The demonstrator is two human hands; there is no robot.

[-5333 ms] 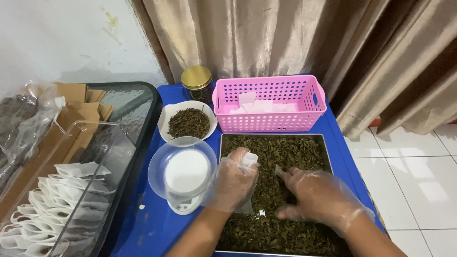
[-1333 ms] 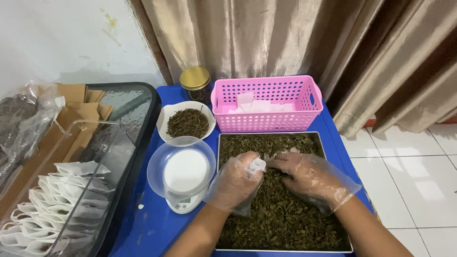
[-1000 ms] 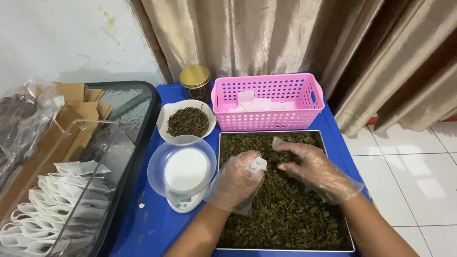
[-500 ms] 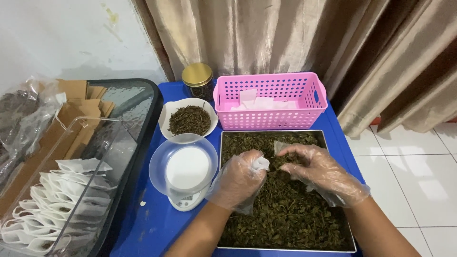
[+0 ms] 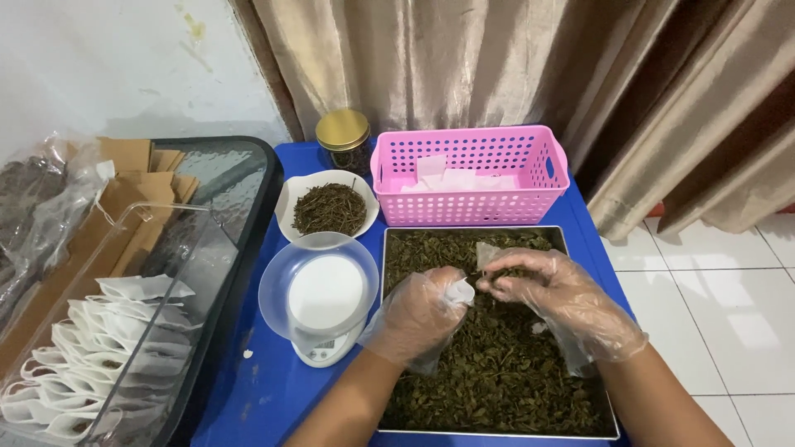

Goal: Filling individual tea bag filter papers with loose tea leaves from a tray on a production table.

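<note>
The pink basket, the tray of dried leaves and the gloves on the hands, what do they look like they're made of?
The pink basket looks like moulded plastic: even colour, rows of punched holes. The tray looks like metal, with a thin, silvery rim, though the dried leaves hide its base. The gloves on the left hand and right hand look like thin clear plastic film, loose and crinkled.

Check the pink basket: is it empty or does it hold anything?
Not empty. The pink basket holds a few flat white sachets lying on its bottom, seen over the rim and through its holes.
</note>
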